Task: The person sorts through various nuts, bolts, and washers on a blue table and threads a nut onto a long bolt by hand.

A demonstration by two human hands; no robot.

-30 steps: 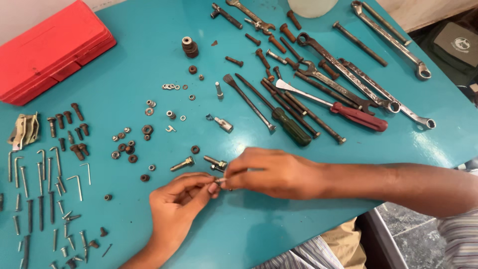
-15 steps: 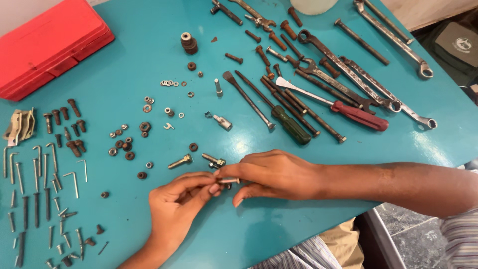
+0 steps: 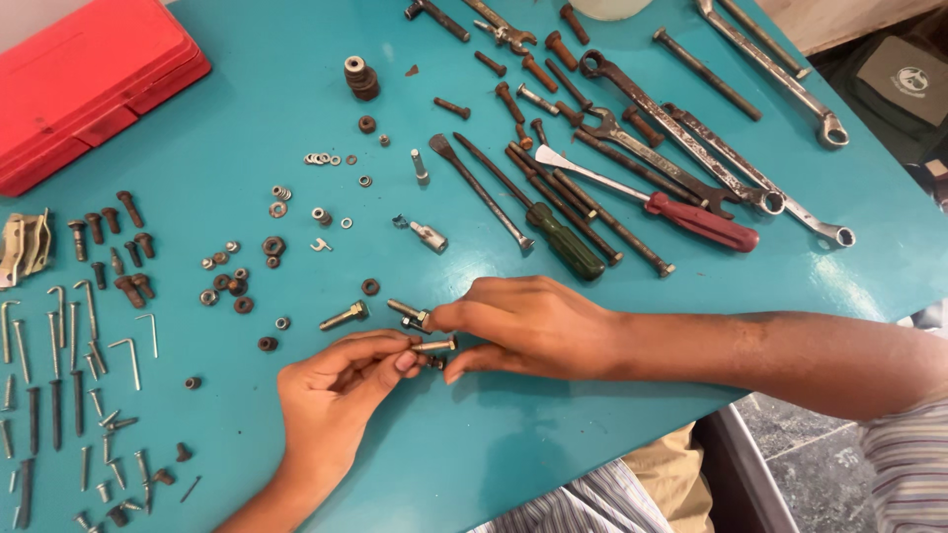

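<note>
Head view: bolt (image 3: 434, 345) pinched between left hand (image 3: 331, 395) and right hand (image 3: 523, 326) fingertips, both closed on it; nut-fitting step judged underway, calling next for steady turning.

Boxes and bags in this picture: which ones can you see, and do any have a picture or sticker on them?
Red case: top left on the teal table, flat plastic rectangle, lid shut, no sticker showing.
Dark bag: top right, off the table, grey patch with a small white round emblem.
No screens or signs.

Both hands (image 3: 336, 390) (image 3: 528, 326) low, fingertips (image 3: 405, 361) pinched together
</note>
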